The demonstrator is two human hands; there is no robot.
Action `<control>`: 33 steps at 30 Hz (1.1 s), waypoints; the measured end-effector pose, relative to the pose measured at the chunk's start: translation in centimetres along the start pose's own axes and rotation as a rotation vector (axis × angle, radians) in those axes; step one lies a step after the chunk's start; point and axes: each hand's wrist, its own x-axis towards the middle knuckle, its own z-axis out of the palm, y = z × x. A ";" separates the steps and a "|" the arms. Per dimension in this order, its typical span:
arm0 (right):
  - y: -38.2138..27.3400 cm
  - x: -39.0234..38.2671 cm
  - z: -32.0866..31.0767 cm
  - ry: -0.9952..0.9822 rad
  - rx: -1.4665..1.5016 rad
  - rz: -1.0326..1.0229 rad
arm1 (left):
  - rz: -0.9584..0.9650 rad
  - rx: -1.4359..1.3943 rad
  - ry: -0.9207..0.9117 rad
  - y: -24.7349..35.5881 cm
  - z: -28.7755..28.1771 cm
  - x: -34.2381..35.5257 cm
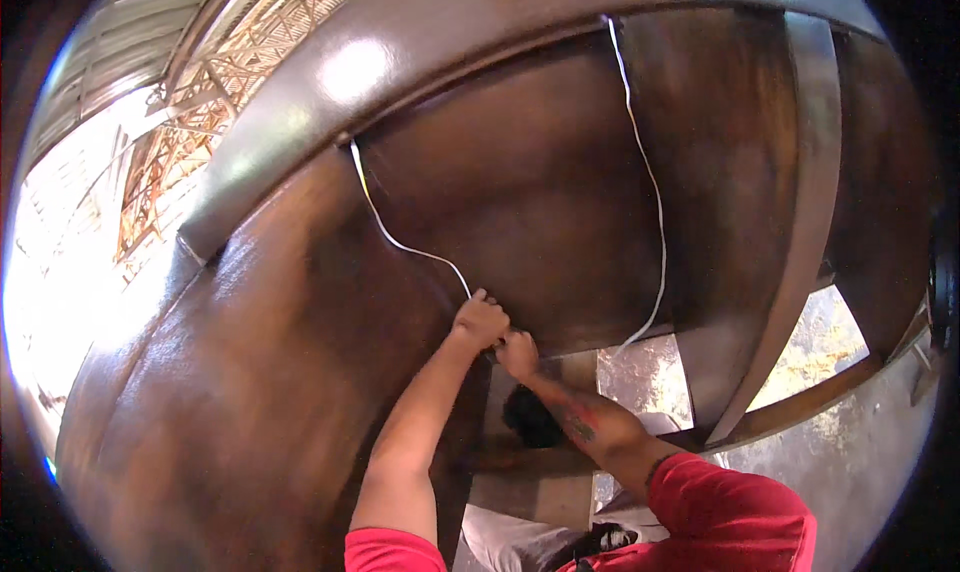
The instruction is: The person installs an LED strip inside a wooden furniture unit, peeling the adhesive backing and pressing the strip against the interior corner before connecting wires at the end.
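A thin white cable [400,243] comes out of a hole under the brown curved rim and runs down across the dark panel into my left hand [481,319], which is closed around it. Right beside it, a little lower, my right hand [517,355] is closed, its fingers pressed close to the left hand's. What the right fingers grip is hidden between the hands. Both hands are near the lower edge of the panel [540,212]. Farther right, a second white cable [657,202] hangs loose from another hole in the rim.
The glossy brown rim [450,32] arches over the panel. At the right, an upright brown rib [815,172] curves down to a lower rail [810,397]. Below my right hand is a dark rounded thing [533,418] whose kind is unclear. Roof trusses [180,157] show at the left.
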 end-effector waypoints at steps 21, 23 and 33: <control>-1.2 -0.8 0.6 0.077 -0.004 -0.078 | -0.077 0.091 -0.067 -2.5 0.8 -2.0; -1.9 -1.1 0.9 0.128 -0.039 -0.113 | -0.076 0.074 -0.017 -2.7 1.3 -2.3; -2.2 -1.1 1.3 0.094 -0.170 -0.160 | -0.128 0.085 -0.017 -3.5 0.4 -2.4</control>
